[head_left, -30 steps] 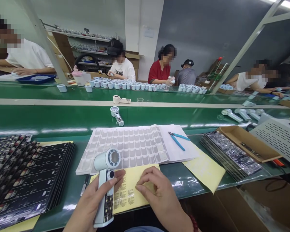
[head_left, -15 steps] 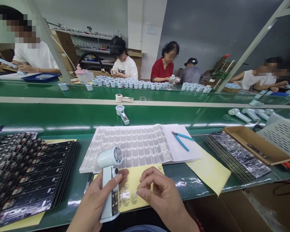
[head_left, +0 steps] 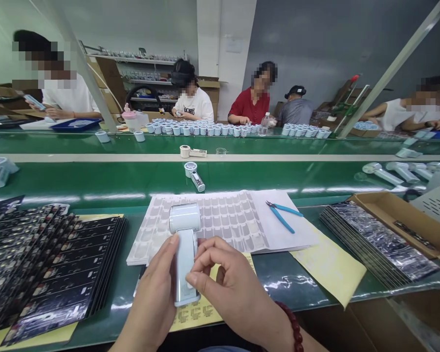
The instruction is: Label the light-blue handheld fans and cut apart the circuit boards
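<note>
My left hand [head_left: 154,298] grips the handle of a pale blue handheld fan [head_left: 185,244], held upright with its plain back side toward me. My right hand [head_left: 231,288] is curled in a pinch against the fan's handle, thumb and forefinger touching it; whether a small sticker sits between the fingertips I cannot make out. Under both hands lies a yellow label sheet [head_left: 200,310]. Just beyond is a white sheet of grey stickers [head_left: 220,222] with blue cutters [head_left: 283,215] lying on it.
Stacked black circuit panels [head_left: 47,264] lie at left, another stack [head_left: 377,242] and a cardboard box [head_left: 403,220] at right. A fan [head_left: 194,176] rides the green conveyor [head_left: 95,178], more fans [head_left: 392,171] far right. Several people work across the line behind rows of small cups [head_left: 205,129].
The fan has been turned in my left hand from its open circuit side to its plain back. My right hand left the yellow label sheet and came up to the handle.
</note>
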Demonstrator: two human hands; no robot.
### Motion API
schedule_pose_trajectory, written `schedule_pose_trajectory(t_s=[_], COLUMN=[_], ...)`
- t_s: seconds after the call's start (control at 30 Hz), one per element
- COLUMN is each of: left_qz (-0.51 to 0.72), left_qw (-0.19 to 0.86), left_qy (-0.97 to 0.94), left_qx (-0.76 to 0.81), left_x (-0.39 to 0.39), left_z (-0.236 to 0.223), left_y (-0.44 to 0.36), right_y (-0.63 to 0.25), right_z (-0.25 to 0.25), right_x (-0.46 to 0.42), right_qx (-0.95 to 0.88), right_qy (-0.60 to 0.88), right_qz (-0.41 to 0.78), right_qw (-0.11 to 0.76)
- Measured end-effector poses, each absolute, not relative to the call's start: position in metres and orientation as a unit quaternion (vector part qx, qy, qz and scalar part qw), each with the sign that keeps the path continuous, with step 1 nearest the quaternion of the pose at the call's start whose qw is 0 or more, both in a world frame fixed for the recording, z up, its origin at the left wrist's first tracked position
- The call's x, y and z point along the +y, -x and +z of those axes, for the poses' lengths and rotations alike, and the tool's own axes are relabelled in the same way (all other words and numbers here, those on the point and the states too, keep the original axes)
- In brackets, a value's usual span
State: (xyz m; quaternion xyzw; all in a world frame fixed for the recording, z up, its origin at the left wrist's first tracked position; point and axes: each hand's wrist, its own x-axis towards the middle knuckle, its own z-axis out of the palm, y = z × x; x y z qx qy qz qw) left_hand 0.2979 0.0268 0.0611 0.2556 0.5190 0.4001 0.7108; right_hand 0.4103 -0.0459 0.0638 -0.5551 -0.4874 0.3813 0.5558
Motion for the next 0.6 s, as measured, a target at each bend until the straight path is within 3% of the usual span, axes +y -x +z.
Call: schedule_pose_trajectory(t_s=[0.13,0.3,0.5,0.6], left_qz=[0.394,0.409,0.344,0.355], left_qw=[0.712,0.721,0.778,0.756], left_qy=[-0.248,-0.248,-0.240,-0.298], left_qx=[0.527,0.502,0.468,0.462], left_x=[0.027,0.030,0.042,0.067], left_z=[0.067,0.068,0.082,0.094], left_y=[-0.303,-0.310,-0.320,-0.333], right_y=[-0.414,-0.413,-0.431,-0.473], right_z=[0.062,0.053,0.057,0.063], right_x=[-0.042,-0.040,-0.040,-0.030], right_qx=[-0.508,-0.593,-0.525,-0.539], right_qy=[0.566,0.562,0.528,0.635], right_qz=[0.358,0.238,0.122,0.079], right_qw=[0.542,0.525,0.656,0.547])
